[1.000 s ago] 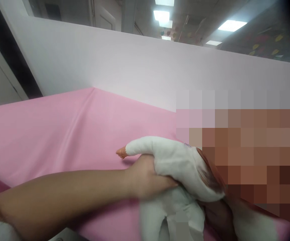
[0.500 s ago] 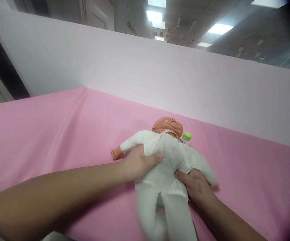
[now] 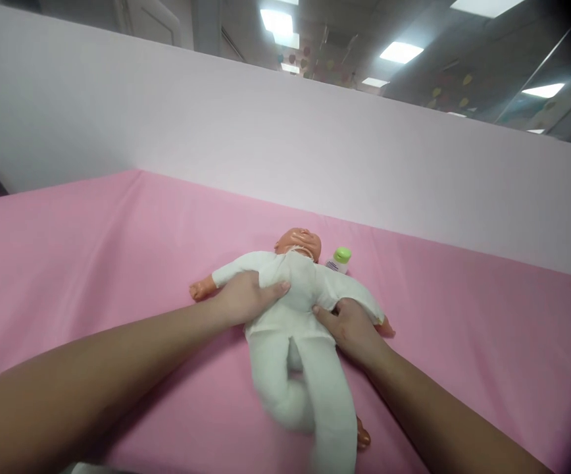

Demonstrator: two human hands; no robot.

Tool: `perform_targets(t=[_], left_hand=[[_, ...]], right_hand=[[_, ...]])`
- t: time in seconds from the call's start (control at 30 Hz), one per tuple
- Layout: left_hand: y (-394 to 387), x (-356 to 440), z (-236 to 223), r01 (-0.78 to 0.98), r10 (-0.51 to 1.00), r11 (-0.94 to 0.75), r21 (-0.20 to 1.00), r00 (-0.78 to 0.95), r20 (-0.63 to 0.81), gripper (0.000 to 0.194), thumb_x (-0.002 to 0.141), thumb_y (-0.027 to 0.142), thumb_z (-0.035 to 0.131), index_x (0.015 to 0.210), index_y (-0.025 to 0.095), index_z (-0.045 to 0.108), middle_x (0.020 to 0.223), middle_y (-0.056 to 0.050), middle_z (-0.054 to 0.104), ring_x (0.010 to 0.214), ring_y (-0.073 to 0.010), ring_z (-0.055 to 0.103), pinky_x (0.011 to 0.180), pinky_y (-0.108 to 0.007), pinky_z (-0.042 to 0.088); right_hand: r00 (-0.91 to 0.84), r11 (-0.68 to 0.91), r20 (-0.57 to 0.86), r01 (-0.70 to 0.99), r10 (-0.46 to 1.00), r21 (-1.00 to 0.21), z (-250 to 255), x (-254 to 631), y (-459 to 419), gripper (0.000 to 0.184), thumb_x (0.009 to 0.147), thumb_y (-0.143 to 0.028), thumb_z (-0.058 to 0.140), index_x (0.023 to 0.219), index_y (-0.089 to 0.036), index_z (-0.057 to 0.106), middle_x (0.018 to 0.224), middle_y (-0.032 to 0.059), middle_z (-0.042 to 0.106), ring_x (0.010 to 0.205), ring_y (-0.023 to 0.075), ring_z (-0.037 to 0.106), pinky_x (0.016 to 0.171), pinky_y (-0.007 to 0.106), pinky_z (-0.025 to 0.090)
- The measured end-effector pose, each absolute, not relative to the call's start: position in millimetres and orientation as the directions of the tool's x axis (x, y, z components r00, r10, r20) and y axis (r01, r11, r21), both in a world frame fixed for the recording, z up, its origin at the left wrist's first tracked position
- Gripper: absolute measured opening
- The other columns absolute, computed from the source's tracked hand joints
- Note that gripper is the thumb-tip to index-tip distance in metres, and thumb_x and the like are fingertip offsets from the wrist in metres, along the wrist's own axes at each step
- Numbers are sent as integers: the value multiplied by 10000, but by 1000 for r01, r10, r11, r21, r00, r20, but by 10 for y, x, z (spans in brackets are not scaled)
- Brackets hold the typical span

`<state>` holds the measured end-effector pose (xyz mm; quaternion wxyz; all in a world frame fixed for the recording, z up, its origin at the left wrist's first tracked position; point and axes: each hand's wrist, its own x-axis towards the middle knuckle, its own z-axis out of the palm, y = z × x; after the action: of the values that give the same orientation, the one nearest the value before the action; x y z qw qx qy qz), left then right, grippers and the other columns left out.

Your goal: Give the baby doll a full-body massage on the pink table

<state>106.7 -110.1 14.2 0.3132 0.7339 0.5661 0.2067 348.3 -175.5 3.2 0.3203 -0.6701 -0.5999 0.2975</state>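
Observation:
A baby doll (image 3: 290, 329) with a white cloth body and plastic head, hands and feet lies face up on a pink sheet (image 3: 167, 408). My left hand (image 3: 246, 296) grips the doll's torso from the left, thumb on its chest and fingers hidden behind its side. From the right, my right hand (image 3: 354, 326) holds the torso below the doll's arm, the thumb on the front and the other fingers mostly out of sight. The doll's arms spread outward. One leg bends under the other, and a plastic foot shows at the lower right.
Close to the doll's head, on its right, is a small bottle (image 3: 339, 260) with a green cap. A white wall panel (image 3: 285, 145) rises behind the pink surface. Beyond it, ceiling lights (image 3: 401, 52) show.
The doll has moved down and away from the camera onto the sheet, both hands still on it. More of the bottle and a foot now show. The view has shifted to the right.

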Motion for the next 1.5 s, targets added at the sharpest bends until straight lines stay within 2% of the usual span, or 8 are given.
perform_targets(t=[0.17,0.27,0.4,0.57,0.7,0.9,1.13,1.5], left_hand=[[-1042,1028,304,888,955,-296,351,283,89,769,881,826,359,755,155,713,682,-98,692,704,-300,676,691,-380,439],[-1150,1040,386,898,938,-337,285,294,181,685,893,760,419,1056,176,739,770,-104,730,803,-335,692,717,-385,450],[-1419,1052,454,771,896,-431,470,428,119,878,874,720,517,1579,214,385,991,-99,776,957,-354,710,781,-398,493],[-1583,1085,409,640,798,-472,606,602,-15,1176,752,687,695,1672,203,147,1643,-182,368,1395,-427,490,1044,-452,461],[-1500,1097,299,623,780,-457,635,624,-50,1229,727,542,761,1679,234,48,1705,-192,199,1363,-445,520,999,-455,503],[-1307,965,297,629,709,-506,591,693,-130,1253,658,415,800,1667,367,59,1674,-108,314,1363,-420,530,952,-398,532],[-1076,786,332,543,592,-606,581,796,-127,1300,577,362,864,1658,378,141,1707,-53,264,1548,-429,224,1189,-480,345],[-758,669,298,127,281,-183,975,957,-72,931,817,324,756,1620,389,290,1697,-8,298,1523,-315,338,1199,-444,342]], right_hand=[[138,-43,105,783,985,-620,12,3570,-1644,421,866,-572,632,632,-228,566,632,11,644,611,199,584,582,307,395],[117,12,154,756,981,-654,37,3552,-1713,325,895,-530,618,762,-234,617,668,-7,646,639,194,596,621,311,423],[-29,113,116,542,993,-833,118,3480,-1895,498,917,-548,617,1303,-233,596,935,38,724,809,228,693,722,350,525],[-264,183,78,403,961,-897,249,3461,-2006,958,751,-534,824,1561,-232,411,1455,135,594,1329,360,568,1056,484,494],[-373,157,-6,404,928,-901,302,3557,-1962,1103,709,-405,872,1628,-268,278,1536,116,525,1381,371,520,1104,517,465],[-422,124,-80,435,903,-892,315,3681,-1901,1115,761,-268,806,1657,-308,143,1555,91,497,1364,358,526,1065,513,496],[-440,130,-92,448,893,-885,274,3694,-1899,1167,769,-296,827,1659,-341,73,1607,87,441,1366,369,527,1059,518,504],[-528,66,-32,165,849,-984,50,3959,-1670,960,809,-393,847,1606,-302,321,1701,75,269,1549,311,301,1243,506,304]])
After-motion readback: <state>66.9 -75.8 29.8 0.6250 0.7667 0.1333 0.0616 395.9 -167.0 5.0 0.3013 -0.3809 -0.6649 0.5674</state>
